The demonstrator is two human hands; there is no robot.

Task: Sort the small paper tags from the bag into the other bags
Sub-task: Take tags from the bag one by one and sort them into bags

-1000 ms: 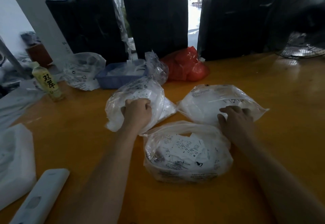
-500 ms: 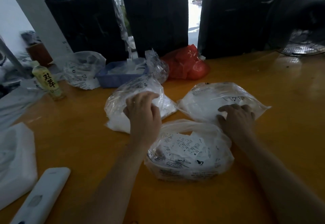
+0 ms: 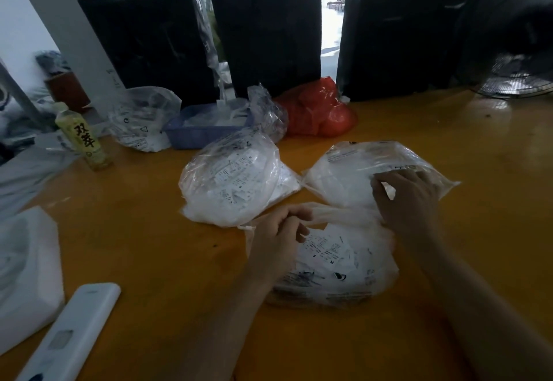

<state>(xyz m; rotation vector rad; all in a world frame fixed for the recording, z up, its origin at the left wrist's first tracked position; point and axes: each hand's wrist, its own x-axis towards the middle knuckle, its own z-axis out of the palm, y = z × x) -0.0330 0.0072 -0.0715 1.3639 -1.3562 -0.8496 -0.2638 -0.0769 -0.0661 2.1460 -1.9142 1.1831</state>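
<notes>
On inspection, the near bag (image 3: 335, 264), holding the paper tags (image 3: 324, 250), lay on the orange desk (image 3: 149, 246) directly before the person. The left hand (image 3: 276, 235) had its fingers curled and pinching the bag's mouth film at its left edge. The right hand (image 3: 408, 201) lay across the far bag on the right (image 3: 353, 171), its fingers bent and apparently nipping that bag's film, though the grip was not plain. A third bag of tags (image 3: 233, 180) sat just beyond the left hand, touching neither hand. The step in hand appeared to be opening the near bag. It would be best done by drawing the mouth wide and keeping it low, so no tags spilled, then lifting tags out a few at a time with their size marks readable.
</notes>
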